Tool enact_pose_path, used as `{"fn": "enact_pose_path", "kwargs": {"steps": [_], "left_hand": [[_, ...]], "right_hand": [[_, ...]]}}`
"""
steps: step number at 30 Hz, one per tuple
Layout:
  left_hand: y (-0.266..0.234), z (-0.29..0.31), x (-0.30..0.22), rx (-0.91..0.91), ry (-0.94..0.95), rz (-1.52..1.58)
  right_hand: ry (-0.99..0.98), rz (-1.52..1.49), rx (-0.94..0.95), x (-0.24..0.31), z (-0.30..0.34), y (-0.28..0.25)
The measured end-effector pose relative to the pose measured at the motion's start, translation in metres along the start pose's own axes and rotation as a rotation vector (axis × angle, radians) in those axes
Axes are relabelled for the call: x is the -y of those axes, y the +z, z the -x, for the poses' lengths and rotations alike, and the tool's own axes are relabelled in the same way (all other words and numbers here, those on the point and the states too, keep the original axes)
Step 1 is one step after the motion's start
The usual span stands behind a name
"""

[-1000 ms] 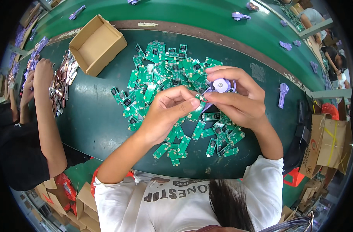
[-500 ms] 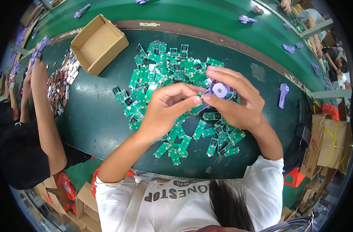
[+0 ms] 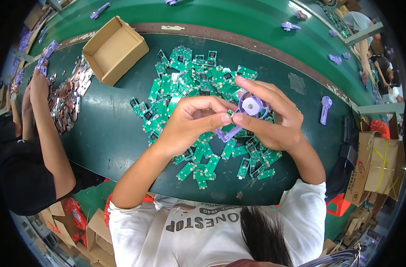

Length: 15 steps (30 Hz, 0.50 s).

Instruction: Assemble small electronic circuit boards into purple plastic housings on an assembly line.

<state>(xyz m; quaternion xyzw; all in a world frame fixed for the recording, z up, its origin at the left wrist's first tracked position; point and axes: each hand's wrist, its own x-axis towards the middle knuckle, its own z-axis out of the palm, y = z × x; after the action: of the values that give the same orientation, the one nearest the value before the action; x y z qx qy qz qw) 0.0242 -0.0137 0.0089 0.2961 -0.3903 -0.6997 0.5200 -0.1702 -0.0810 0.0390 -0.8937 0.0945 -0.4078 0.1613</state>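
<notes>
My right hand (image 3: 276, 122) is closed round a purple handheld-fan body (image 3: 250, 106). The fan's round head faces up between thumb and fingers, and its purple handle (image 3: 228, 133) sticks out to the lower left. Thumb and forefinger of my left hand (image 3: 191, 124) are pinched at a small green circuit board (image 3: 231, 113), mostly hidden by the fingertips, right against the fan. Both hands are above a loose heap of green circuit boards (image 3: 180, 84), some with black display windows.
An open cardboard box (image 3: 107, 55) stands at the table's far left. Left of it lie metallic handle-shaped parts (image 3: 69, 100), near a co-worker's arm (image 3: 49, 124). Another purple fan part (image 3: 325, 110) lies at right. Beyond the table edge, a green conveyor belt (image 3: 212, 18) carries several purple parts.
My right hand has turned the fan, so its handle now shows below my fingertips. Purple parts on the belt have shifted right. The co-worker's hand has moved slightly left.
</notes>
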Motion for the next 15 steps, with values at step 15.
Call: {"fn": "enact_pose_path", "kwargs": {"steps": [15], "left_hand": [[0.007,0.006,-0.015,0.016,-0.13,-0.109]], "right_hand": [[0.003,-0.168,0.016,-0.008,0.0,0.001]]}}
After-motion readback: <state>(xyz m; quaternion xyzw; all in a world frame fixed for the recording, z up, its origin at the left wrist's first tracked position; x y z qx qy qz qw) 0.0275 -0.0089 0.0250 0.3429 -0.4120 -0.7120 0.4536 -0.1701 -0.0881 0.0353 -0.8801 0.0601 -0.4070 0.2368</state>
